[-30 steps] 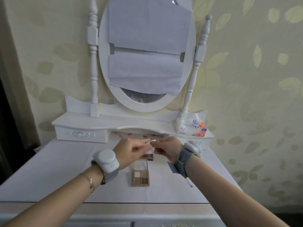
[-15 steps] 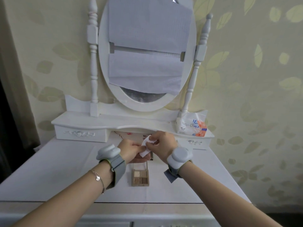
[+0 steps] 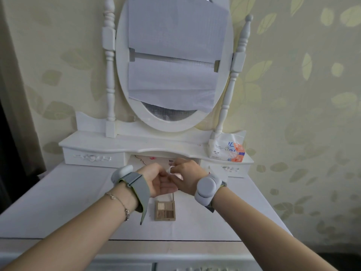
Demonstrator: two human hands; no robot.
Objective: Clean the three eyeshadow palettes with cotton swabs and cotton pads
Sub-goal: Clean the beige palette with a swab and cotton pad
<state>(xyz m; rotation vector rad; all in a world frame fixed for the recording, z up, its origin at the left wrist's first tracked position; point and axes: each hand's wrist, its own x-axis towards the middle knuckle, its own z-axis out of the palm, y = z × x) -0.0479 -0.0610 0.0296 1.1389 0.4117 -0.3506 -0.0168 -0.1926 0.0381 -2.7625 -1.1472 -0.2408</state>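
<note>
Left hand (image 3: 159,180) now palm-up

The cotton pad (image 3: 172,170) in the grip of the right hand (image 3: 188,177) looks soft and matt. Near the grip, the eyeshadow palette (image 3: 165,210) holds matt powder on the smooth tabletop (image 3: 68,192).

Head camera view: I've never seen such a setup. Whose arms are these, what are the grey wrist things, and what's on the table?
No machine here: a person wears one camera on the head, looking down at their own arms. The left hand and right hand meet above a white dressing table. Each wrist wears a grey strapped device. The right hand pinches a small white pad; whether the left hand holds anything is hidden. An eyeshadow palette showing four brown shades lies on the table nearer the camera. A tissue pack sits on the shelf; paper covers the mirror.
</note>
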